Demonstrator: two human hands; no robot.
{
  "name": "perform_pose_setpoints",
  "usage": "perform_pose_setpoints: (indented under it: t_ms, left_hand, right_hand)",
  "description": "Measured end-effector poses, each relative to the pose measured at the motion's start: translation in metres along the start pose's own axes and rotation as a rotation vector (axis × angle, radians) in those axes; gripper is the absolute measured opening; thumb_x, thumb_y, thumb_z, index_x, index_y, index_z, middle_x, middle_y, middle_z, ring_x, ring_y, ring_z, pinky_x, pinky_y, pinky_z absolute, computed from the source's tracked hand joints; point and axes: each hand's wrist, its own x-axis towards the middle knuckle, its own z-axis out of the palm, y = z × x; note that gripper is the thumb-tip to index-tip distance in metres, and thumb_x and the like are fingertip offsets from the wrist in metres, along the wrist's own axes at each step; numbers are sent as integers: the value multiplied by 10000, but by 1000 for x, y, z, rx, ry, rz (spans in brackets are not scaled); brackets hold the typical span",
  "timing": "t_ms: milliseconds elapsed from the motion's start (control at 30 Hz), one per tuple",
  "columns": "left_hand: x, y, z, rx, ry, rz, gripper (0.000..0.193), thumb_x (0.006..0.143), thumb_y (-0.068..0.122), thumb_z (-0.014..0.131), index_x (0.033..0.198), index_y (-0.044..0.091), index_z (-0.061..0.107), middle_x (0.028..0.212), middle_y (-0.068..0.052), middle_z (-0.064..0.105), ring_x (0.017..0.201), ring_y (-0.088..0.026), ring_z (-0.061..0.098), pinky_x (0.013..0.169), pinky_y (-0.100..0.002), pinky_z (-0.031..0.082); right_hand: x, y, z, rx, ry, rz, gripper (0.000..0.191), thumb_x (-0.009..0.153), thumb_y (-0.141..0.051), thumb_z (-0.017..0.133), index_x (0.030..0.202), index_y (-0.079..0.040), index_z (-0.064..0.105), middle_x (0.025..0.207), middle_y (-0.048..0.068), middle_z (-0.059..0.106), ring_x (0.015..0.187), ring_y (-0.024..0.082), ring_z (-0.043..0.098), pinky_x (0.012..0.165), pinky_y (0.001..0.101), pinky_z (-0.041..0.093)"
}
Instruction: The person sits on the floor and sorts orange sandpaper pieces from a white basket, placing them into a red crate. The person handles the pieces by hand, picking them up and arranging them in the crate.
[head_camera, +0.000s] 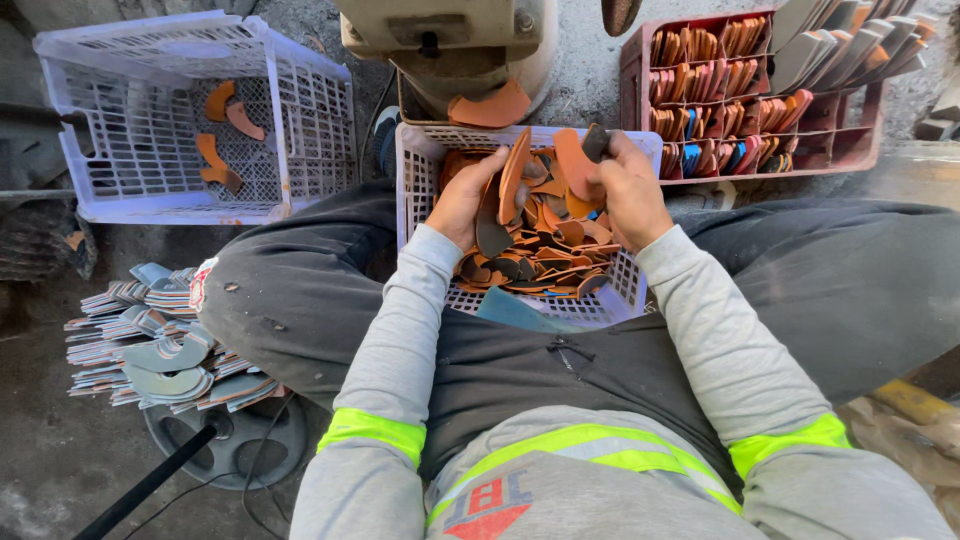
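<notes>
A white plastic crate (420, 180) sits between my knees, filled with several curved orange and dark brown leather pieces (545, 255). My left hand (465, 195) reaches into it and grips a small stack of those pieces (508, 190), held upright on edge. My right hand (630, 190) is over the crate's far right side, its fingers pinching a dark piece (596, 142) beside an orange one (572, 165).
A second white crate (300, 120) with a few orange pieces stands at the far left. A red divided tray (640, 60) of sorted pieces is far right. Grey stacked pieces (160, 345) lie on the floor at left. A machine base (470, 50) stands ahead.
</notes>
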Motion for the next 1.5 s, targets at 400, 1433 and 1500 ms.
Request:
perform_pose_setpoints:
  t_ms: [400, 1433, 1500]
  left_hand:
    - [-1, 3, 5, 72, -29, 50, 432, 1018, 315, 559, 1191, -62, 681, 866, -126, 700, 778, -193, 681, 731, -286, 559]
    - [-15, 34, -17, 331, 127, 375, 204, 946, 204, 718, 1052, 36, 669, 819, -17, 704, 591, -54, 547, 550, -208, 458]
    - [-28, 46, -23, 315, 138, 415, 162, 959, 181, 707, 1025, 42, 658, 824, 4, 651, 593, -43, 514, 555, -210, 451]
  right_hand:
    - [-7, -28, 10, 245, -227, 307, 477, 1057, -313, 314, 1132, 42, 624, 709, 6, 413, 502, 123, 400, 601, 369, 542]
    - [2, 9, 53, 2, -287, 207, 348, 1093, -268, 487, 1332, -38, 593, 1215, 72, 661, 1059, 142, 611, 972, 323, 504]
    - [8, 25, 46, -362, -225, 262, 333, 1088, -292, 543, 1281, -31, 619, 1165, 120, 665, 1034, 194, 608, 955, 362, 492]
